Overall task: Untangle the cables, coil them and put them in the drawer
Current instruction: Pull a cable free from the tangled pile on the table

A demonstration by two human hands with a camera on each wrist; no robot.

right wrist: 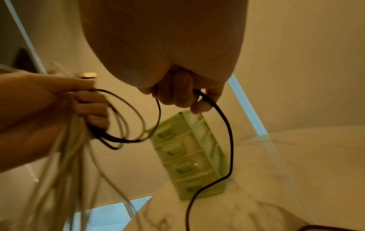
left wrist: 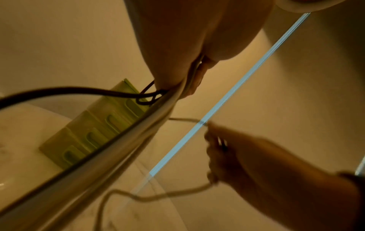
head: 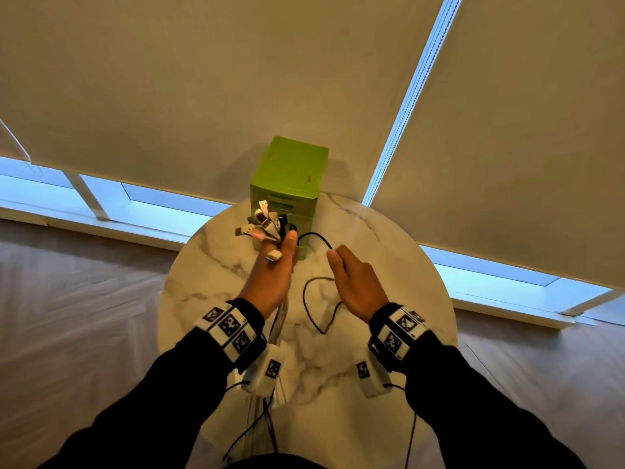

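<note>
My left hand point(head: 277, 262) is raised over the round marble table point(head: 389, 265) and grips a bundle of white and black cables point(head: 265, 225), their plugs fanning out above the fingers. The cable tails hang down past the wrist and off the near table edge. My right hand point(head: 351, 279) holds a black cable point(head: 313, 236) that arcs across to the left hand; in the right wrist view its fingers point(right wrist: 183, 96) curl round this black cable point(right wrist: 223, 118). More of it loops on the tabletop point(head: 314, 309). A green drawer unit point(head: 291, 184) with several shut drawers stands behind the hands.
The table stands against closed beige roller blinds point(head: 236, 79) with strips of window showing below. Wooden floor point(head: 67, 282) lies on both sides. In the left wrist view the white cables point(left wrist: 118, 148) run slantwise in front of the green drawer unit point(left wrist: 92, 132).
</note>
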